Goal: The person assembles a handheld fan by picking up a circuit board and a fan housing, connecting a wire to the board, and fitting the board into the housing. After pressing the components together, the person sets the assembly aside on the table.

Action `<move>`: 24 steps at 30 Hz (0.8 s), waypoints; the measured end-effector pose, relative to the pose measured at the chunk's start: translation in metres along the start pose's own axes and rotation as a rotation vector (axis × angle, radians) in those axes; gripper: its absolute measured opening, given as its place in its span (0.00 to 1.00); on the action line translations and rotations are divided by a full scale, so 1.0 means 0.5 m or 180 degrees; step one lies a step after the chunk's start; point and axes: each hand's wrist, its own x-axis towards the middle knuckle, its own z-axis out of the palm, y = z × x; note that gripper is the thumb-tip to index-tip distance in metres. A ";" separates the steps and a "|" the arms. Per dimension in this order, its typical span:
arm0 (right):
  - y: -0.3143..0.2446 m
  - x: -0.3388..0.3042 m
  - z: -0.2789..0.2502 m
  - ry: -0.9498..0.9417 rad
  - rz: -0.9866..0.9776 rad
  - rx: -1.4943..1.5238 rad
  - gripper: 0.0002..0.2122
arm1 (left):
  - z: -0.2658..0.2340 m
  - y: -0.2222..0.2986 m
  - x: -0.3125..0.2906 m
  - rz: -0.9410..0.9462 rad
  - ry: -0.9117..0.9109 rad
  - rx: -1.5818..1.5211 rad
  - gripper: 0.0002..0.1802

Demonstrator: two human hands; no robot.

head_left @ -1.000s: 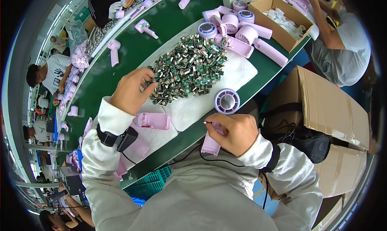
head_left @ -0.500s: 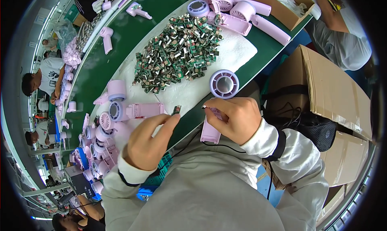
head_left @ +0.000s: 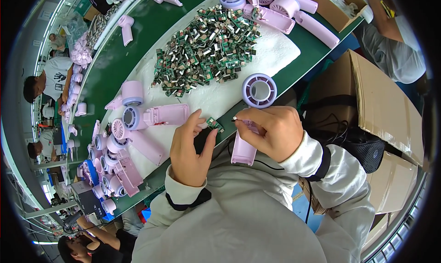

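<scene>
A small green circuit board (head_left: pixel 214 124) sits at the tip of my left thumb. My left hand (head_left: pixel 190 150) holds it between the thumb and the curled fingers, while the index finger stretches past it. My right hand (head_left: pixel 274 133) is closed, with its thumb and index finger pinching a small white-tipped wire connector (head_left: pixel 234 118). Under that hand a pink fan handle shell (head_left: pixel 244 149) hangs past the table's near edge. The shell joins a round fan head with a purple ring (head_left: pixel 259 91). My fingers partly cover the shell's upper part.
A heap of circuit boards (head_left: pixel 206 51) lies on a white foam sheet (head_left: pixel 280 51). Pink fan parts (head_left: pixel 167 114) crowd the left side; more lie at the back near an open carton (head_left: pixel 342 22). Large cardboard boxes (head_left: pixel 386 102) stand at right. Other people work along the left.
My left hand has moved right and turned, bringing the circuit board closer to the connector in my right hand. The right hand has stayed nearly in place with its pinch.
</scene>
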 end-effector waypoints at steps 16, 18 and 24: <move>0.011 -0.005 -0.001 -0.0059 -0.0162 0.0226 0.08 | 0.020 -0.013 0.013 -0.0763 -0.0772 -0.2518 0.16; 0.013 -0.005 0.000 -0.0069 -0.0171 0.0224 0.08 | 0.021 -0.020 0.015 -0.0683 -0.0811 -0.2566 0.17; 0.012 0.000 0.002 -0.0066 -0.0150 0.0235 0.08 | 0.025 -0.018 0.015 -0.0710 -0.0805 -0.2637 0.18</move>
